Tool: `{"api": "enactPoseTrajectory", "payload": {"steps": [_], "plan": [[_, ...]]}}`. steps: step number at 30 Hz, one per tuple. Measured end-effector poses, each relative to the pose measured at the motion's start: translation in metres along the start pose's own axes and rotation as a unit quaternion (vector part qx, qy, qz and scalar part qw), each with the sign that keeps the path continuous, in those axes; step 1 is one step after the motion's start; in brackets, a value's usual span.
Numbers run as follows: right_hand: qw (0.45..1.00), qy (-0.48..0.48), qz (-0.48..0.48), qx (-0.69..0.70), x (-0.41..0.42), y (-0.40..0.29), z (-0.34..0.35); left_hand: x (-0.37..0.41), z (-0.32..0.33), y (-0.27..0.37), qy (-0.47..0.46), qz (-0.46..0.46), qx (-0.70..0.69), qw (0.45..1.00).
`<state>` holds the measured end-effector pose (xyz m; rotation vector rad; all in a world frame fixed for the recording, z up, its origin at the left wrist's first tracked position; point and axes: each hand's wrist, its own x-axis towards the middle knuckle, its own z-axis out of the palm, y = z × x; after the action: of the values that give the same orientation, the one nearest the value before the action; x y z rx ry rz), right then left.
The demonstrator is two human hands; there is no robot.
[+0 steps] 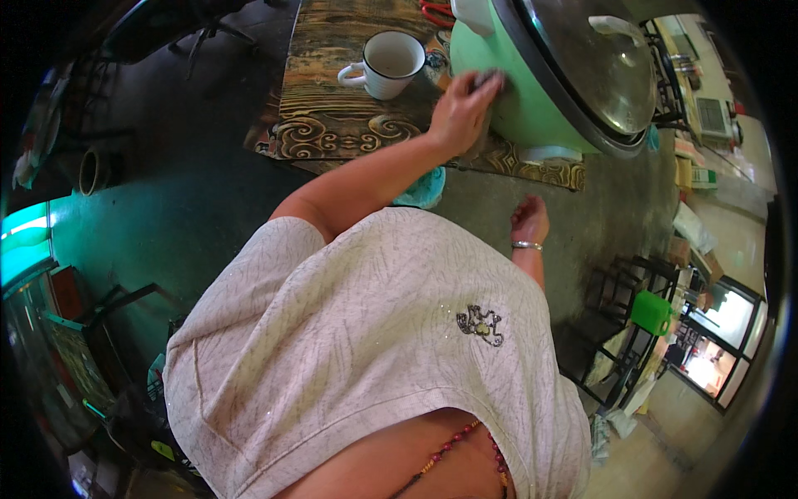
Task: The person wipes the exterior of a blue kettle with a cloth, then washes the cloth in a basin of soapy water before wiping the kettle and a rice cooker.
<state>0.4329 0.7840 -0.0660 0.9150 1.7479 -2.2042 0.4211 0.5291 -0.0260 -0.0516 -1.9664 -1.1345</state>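
Note:
My left hand (460,118) reaches over the table's near edge, its fingers closed on a small dark pad (487,80). The pad is blurred and lies against the side of a large light-green pot (517,93). The pot has a black rim and a glass lid (598,62) with a pale handle. To the left of the hand stands a white mug (388,72) with a dark rim, upright. My right hand (530,219), with a silver bracelet at the wrist, hangs below the pot, apart from it. Its fingers are loosely curled, and their inside is hidden.
A dark wood-patterned table cover (324,75) lies under the mug and pot. Red handles (437,12) show behind the mug. Below the table edge is a teal plastic-lined bin (427,190). Dark chairs and a green plastic jug (650,313) are at the right.

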Motion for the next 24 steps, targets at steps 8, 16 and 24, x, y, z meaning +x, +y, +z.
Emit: {"api": "enactPoseTrajectory", "payload": {"steps": [8, 16, 24], "plan": [[1.0, 0.006, 0.002, 0.014, -0.001, -0.002, -0.004, -0.001, 0.013, 0.023, 0.01, 0.039, 0.043, 0.998], [1.0, 0.001, -0.006, 0.014, 0.005, 0.001, -0.025, 0.004, 0.008, 0.027, 0.045, -0.013, -0.01, 0.999], [0.998, 0.041, 0.016, 0.036, -0.006, -0.004, -0.022, -0.045, 0.018, 0.004, -0.22, 0.018, 0.093, 0.971]]}}
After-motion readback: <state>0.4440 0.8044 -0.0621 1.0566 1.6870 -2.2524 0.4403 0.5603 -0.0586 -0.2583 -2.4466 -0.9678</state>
